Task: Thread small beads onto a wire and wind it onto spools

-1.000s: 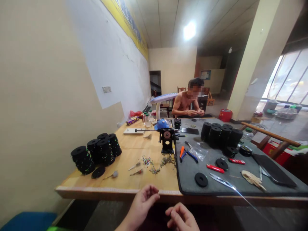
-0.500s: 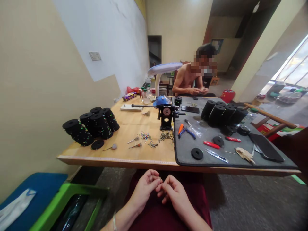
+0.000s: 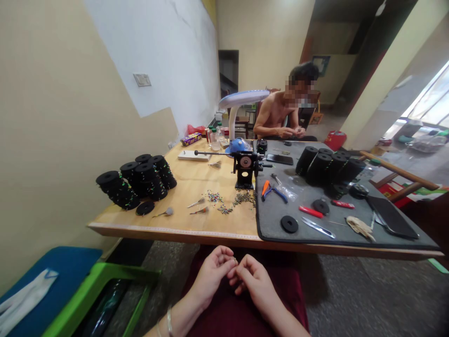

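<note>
My left hand (image 3: 212, 276) and my right hand (image 3: 252, 281) are held together over my dark red lap, below the table's front edge. A tiny shiny piece (image 3: 234, 260), too small to identify, shows at the left hand's pinched fingertips. The right hand's fingers curl close beside it, and I cannot tell whether they touch it. A metal bangle (image 3: 169, 320) circles my left wrist. Neither hand touches the wooden table (image 3: 182, 220).
Stacked black spools (image 3: 140, 180) and scattered small beads (image 3: 213, 197) lie on the table. A small black winding device (image 3: 245, 168) stands at the edge of a grey mat (image 3: 277, 229) holding pliers and more spools. A seated person (image 3: 277, 117) works across the table.
My view has tipped down, so the table sits higher in the picture and more of my lap shows. My hands have come together, with their fingertips now close.
</note>
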`<state>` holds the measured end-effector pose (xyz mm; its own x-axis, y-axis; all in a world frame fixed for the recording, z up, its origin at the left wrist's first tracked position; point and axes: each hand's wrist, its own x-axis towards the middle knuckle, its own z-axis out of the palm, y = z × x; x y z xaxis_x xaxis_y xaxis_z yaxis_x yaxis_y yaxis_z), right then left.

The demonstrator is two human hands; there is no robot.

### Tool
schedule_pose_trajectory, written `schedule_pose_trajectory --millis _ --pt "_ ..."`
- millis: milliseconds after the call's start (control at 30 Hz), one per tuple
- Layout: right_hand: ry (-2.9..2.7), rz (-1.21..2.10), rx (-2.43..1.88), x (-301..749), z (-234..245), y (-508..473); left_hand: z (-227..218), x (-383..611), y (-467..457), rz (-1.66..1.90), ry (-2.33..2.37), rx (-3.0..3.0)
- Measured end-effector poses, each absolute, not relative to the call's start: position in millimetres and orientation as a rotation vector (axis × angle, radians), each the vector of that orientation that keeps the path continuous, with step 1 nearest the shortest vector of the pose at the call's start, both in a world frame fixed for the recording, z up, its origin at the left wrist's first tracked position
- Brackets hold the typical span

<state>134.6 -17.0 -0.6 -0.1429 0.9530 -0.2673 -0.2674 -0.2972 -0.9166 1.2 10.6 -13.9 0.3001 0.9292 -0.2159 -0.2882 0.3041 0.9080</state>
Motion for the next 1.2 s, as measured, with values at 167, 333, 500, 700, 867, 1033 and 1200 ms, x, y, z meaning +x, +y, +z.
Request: schedule_pose_trajectory --millis 167,333,500,700,867,1033,1200 --pt "-0.899 1.631 -1.127 134 0 -17 -9 1 11 0.98 0.956 0.939" --pt "-0.898 1.63 -1.122 135 -1 -16 -7 1 10 0.988 0.974 0.995" --pt "-0.895 1.63 -1.124 134 -5 -16 -8 2 10 0.998 0.98 1.055" --pt "-0.91 1.628 -1.119 134 -7 -15 -5 1 8 0.995 1.026 1.227" --pt "-1.03 1.541 -1.226 135 -15 -14 -2 -3 3 0.976 1.132 1.616" --pt "-1.269 1.377 -1.326 138 -17 -14 -7 -7 0 0.987 1.141 1.955" --pt "-1.431 1.232 -1.308 143 -11 -14 -4 -5 -1 0.938 1.111 1.831"
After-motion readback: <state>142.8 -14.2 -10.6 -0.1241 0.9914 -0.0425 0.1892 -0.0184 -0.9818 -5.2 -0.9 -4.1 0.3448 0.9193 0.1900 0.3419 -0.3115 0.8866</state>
